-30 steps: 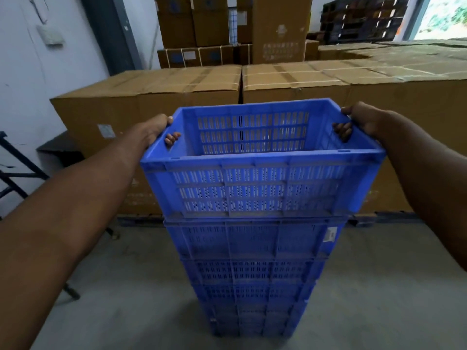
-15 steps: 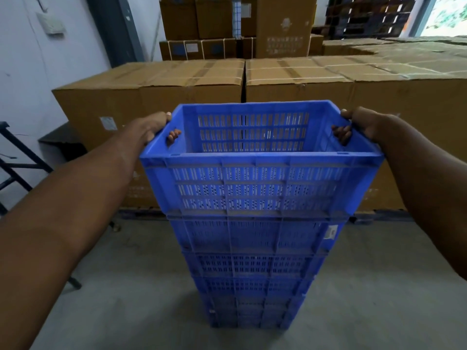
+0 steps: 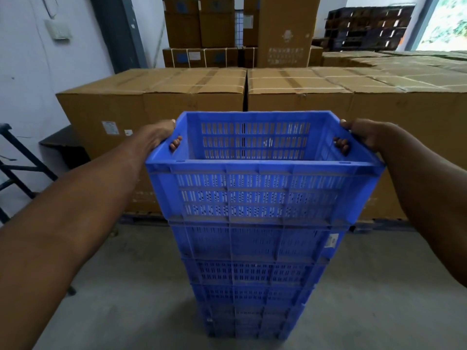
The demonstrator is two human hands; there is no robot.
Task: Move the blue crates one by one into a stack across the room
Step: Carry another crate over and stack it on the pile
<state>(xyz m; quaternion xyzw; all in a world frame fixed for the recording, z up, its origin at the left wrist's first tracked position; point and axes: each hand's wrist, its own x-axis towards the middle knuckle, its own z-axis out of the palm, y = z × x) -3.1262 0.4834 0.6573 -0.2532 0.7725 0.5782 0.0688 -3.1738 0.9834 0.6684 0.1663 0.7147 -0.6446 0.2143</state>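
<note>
A blue slotted crate [image 3: 260, 195] sits on top of a stack of several blue crates [image 3: 252, 276] standing on the grey floor in front of me. My left hand [image 3: 158, 136] grips the crate's left handle, with fingertips showing through the handle hole. My right hand [image 3: 361, 135] grips the right handle the same way. The top crate is empty inside and rests level on the crate below.
Large cardboard boxes [image 3: 177, 97] on a pallet form a wall right behind the stack. More boxes [image 3: 285, 31] and dark pallets [image 3: 366, 26] stand farther back. A black metal frame [image 3: 17, 170] is at the left by the white wall. Bare concrete floor [image 3: 379, 299] surrounds the stack.
The view has tilted slightly, so the crate sits a little lower in frame. Both hands keep the same grip on the top crate's handles.
</note>
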